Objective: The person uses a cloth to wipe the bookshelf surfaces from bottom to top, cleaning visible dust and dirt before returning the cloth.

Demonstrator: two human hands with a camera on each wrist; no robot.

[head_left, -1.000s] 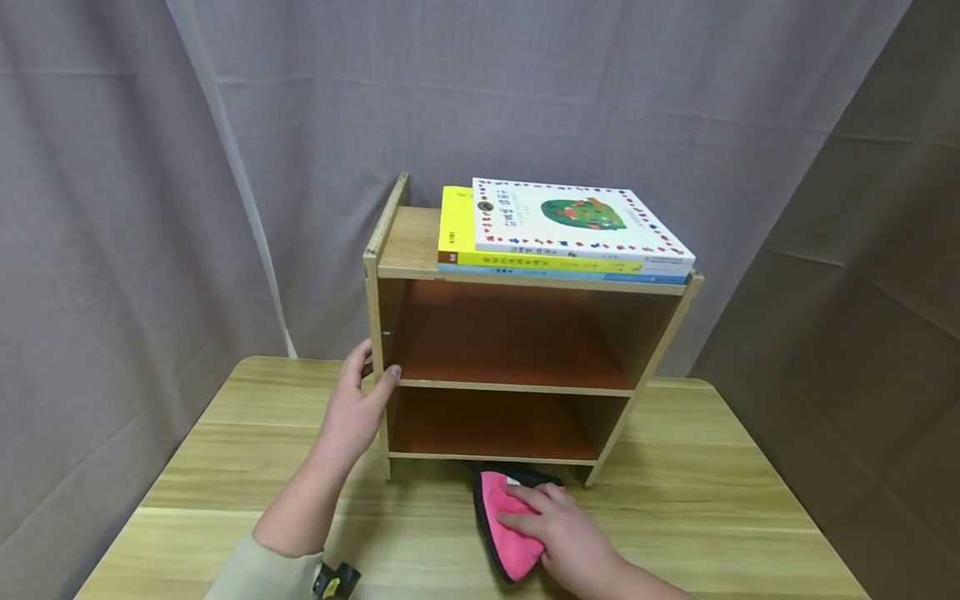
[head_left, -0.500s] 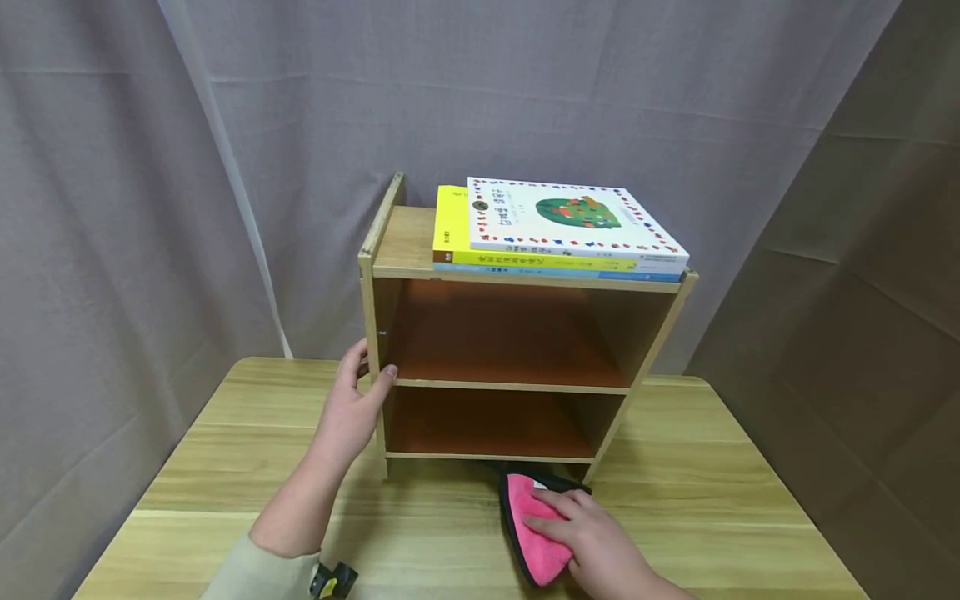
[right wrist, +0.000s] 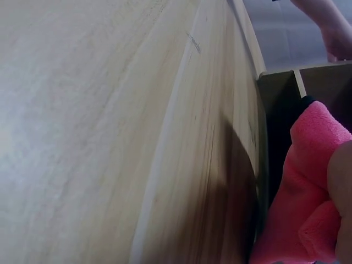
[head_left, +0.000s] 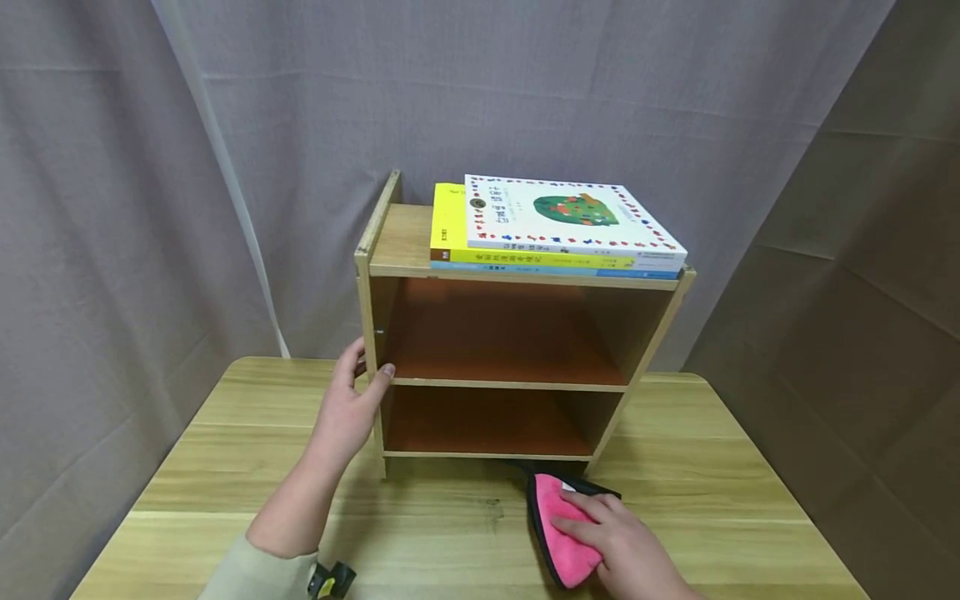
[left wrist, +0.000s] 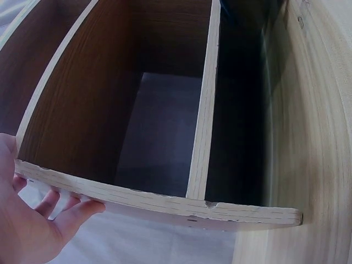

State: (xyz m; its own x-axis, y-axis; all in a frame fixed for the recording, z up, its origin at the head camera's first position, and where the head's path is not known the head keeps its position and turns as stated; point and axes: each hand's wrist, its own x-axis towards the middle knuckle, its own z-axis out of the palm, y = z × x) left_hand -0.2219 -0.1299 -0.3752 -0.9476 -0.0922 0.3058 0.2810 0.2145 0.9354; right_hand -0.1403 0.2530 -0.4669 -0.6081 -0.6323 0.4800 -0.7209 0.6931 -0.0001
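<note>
A small wooden shelf (head_left: pixel 510 385) stands on the table, its bare compartments facing me. My left hand (head_left: pixel 349 408) grips its left side panel, the thumb on the front edge and the fingers behind; in the left wrist view the left hand (left wrist: pixel 38 220) sits at that panel's edge. Just in front of the shelf's lower right, my right hand (head_left: pixel 626 537) holds a pink cloth (head_left: pixel 562 529) with black trim against the table. Part of the cloth's dark edge reaches toward the gap under the bottom board. Close up, the bunched pink cloth (right wrist: pixel 308 187) hides most of the fingers.
On the shelf's top lies a stack of books (head_left: pixel 573 221): white uppermost, yellow and blue beneath. Grey curtains (head_left: pixel 300 150) hang behind the table (head_left: pixel 262 442), and a brownish one (head_left: pixel 847 317) at the right. A small dark mark (head_left: pixel 492 502) shows on the tabletop.
My right hand has slid the pink cloth rightward along the front of the shelf, uncovering a dark mark on the table. The left hand keeps its grip on the side panel.
</note>
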